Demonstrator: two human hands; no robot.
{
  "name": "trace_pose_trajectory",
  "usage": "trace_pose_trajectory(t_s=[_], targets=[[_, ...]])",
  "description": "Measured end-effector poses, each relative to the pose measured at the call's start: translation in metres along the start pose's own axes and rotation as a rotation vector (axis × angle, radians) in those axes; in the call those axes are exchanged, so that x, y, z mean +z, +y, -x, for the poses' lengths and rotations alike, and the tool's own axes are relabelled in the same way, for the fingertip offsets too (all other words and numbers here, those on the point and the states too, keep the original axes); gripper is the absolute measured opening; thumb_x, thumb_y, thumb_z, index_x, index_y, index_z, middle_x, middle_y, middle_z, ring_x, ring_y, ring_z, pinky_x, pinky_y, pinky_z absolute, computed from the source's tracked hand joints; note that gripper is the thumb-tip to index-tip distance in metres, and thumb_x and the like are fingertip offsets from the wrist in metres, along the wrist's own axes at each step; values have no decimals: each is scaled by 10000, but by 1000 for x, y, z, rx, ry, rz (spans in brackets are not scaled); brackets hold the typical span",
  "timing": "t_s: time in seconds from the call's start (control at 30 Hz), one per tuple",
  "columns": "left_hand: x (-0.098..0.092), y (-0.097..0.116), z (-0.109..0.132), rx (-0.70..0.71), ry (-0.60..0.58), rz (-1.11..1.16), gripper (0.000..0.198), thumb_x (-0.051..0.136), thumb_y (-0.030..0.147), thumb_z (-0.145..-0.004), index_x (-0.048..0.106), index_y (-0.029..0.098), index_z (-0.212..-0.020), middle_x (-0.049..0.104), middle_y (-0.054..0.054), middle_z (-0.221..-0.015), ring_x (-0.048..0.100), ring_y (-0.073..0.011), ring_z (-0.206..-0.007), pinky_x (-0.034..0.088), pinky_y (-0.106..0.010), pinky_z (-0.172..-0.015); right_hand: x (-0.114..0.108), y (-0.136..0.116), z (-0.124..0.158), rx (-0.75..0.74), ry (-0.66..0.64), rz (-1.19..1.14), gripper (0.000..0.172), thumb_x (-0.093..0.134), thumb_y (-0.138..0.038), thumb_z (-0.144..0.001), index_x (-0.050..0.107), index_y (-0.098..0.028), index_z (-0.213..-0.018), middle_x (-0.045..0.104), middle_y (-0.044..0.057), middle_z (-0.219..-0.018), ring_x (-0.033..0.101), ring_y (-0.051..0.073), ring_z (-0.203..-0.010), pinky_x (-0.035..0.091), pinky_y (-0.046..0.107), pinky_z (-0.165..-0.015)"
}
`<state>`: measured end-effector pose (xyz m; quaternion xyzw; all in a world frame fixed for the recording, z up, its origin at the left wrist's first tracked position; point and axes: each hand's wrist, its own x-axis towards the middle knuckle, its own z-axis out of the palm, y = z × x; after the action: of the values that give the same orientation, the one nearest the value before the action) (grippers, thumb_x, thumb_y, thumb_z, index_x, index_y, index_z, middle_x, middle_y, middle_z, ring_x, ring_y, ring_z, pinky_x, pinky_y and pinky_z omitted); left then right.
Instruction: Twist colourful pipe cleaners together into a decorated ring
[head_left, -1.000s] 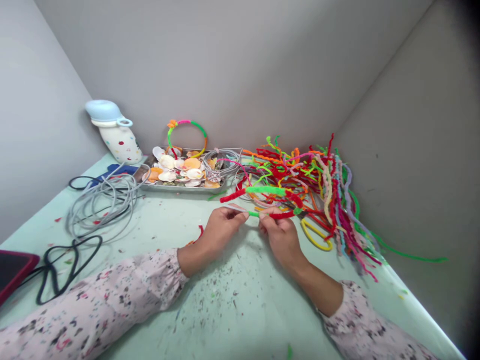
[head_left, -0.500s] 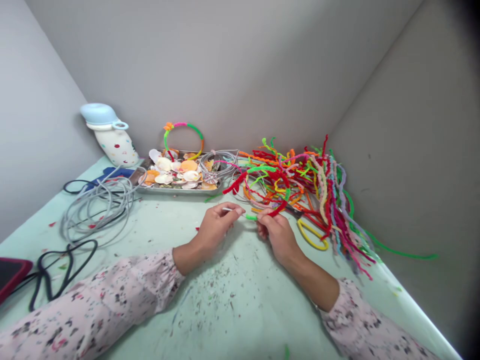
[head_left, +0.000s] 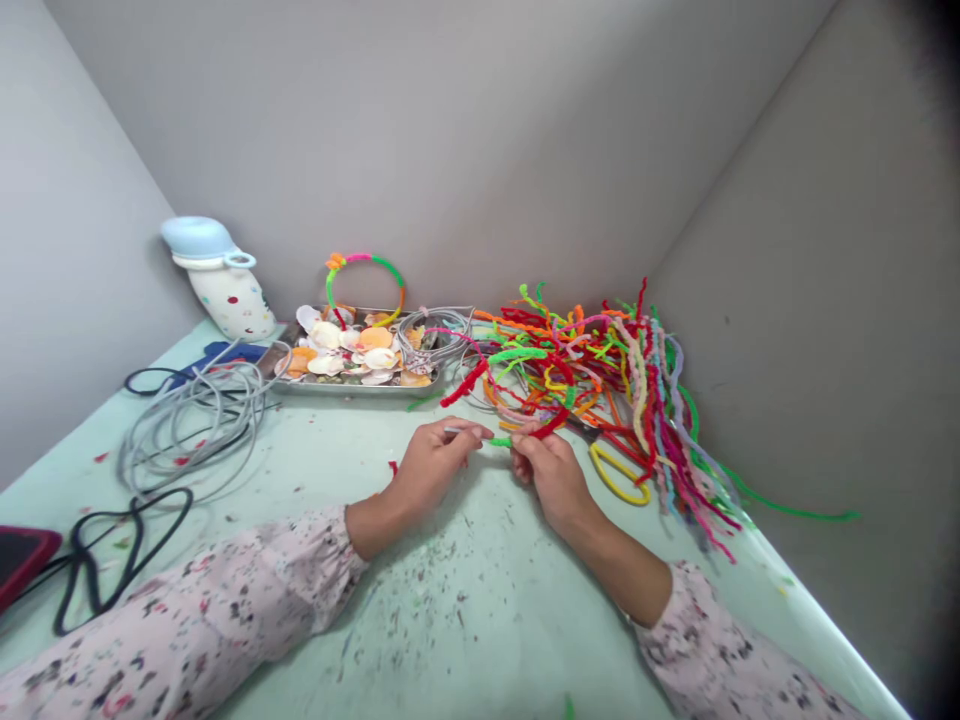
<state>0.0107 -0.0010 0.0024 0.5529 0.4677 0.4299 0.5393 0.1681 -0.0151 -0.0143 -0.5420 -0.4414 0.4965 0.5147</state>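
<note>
Both hands are closed on a ring of grey wire wrapped in red and green pipe cleaner (head_left: 570,392), raised just above the table. My left hand (head_left: 435,465) pinches the bare grey wire between thumb and forefinger, and a short piece pokes out over the knuckles. At the edge of the wrapped part, my right hand (head_left: 553,474) pinches a green pipe cleaner (head_left: 499,442). The fingertips are a small gap apart. A loose red end (head_left: 465,384) of the ring points left above my left hand.
Behind the ring lies a heap of coloured pipe cleaners (head_left: 641,370), with yellow-handled scissors (head_left: 621,474) at its front. A metal tray (head_left: 352,388) holds shells, wire and a finished-looking hoop (head_left: 391,268). Leftward are coiled grey wire (head_left: 187,430), a bottle (head_left: 229,295) and a red-edged device (head_left: 26,560).
Both hands keep their pinches with only slight finger movement. The whole view has shifted a little. The ring stays in about the same place between the hands.
</note>
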Motion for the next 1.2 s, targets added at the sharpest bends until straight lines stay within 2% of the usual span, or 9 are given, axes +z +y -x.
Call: trace_pose_trajectory(t_s=[0.27,0.4,0.53,0.6,0.7,0.83,0.93,1.07,1.2], targets=[[-3,-2,-3,-10,-81,96,254,598,333,-767,711,120,-846,615,-30,-677,440,-88,-519,303,-210,-483,-2,3,0,-23,-12,-27,172,543,-335,-727,502,-188,-649,471,-53,-526,411,86,-476,318,215,-452],[-4,-1,0,25,-124,187,302,593,352,-783,689,145,-982,633,-46,-780,490,-102,-605,354,-204,-541,-7,7,-6,-40,-28,-94,164,511,-311,-745,484,-194,-633,476,-51,-525,423,89,-471,331,219,-455],[-6,-2,-3,59,-39,407,272,543,283,-769,640,150,-985,605,-35,-834,520,-95,-634,382,-196,-554,-16,6,-13,-55,-69,-102,146,513,-295,-740,482,-194,-639,475,-50,-521,424,87,-472,321,215,-454],[-9,-3,-7,69,64,511,268,530,316,-767,613,144,-955,584,-22,-777,489,-83,-571,366,-190,-505,-23,3,-17,-25,-121,-91,132,517,-289,-735,487,-193,-650,461,-54,-507,409,85,-463,300,213,-446],[-12,-2,-13,79,159,473,320,499,426,-825,605,139,-916,562,-13,-711,458,-76,-532,348,-180,-469,-32,-2,-21,19,-297,2,138,533,-291,-739,505,-186,-653,461,-51,-508,402,84,-460,291,219,-448],[-14,1,-13,98,161,327,343,557,474,-812,602,135,-782,536,7,-645,388,-51,-469,285,-162,-406,-37,-6,-23,33,-450,71,163,575,-296,-739,528,-177,-638,470,-48,-509,407,80,-466,314,222,-472],[-12,2,-11,65,154,301,313,600,456,-784,600,144,-766,520,22,-610,372,-48,-444,252,-158,-372,-37,-5,-25,73,-353,-17,168,633,-334,-737,589,-173,-720,528,-37,-574,458,80,-492,337,214,-474],[-10,2,-12,-3,134,329,298,591,442,-790,603,144,-798,543,19,-628,403,-48,-441,293,-152,-379,-36,-2,-29,85,-222,-240,233,696,-393,-720,611,-176,-726,535,-37,-575,470,74,-481,343,204,-453],[-9,1,-13,-44,143,404,278,601,409,-787,599,134,-828,547,19,-614,417,-49,-421,321,-155,-374,-38,-1,-31,43,-203,-418,207,707,-377,-728,627,-187,-745,545,-34,-602,472,71,-509,350,196,-463]])
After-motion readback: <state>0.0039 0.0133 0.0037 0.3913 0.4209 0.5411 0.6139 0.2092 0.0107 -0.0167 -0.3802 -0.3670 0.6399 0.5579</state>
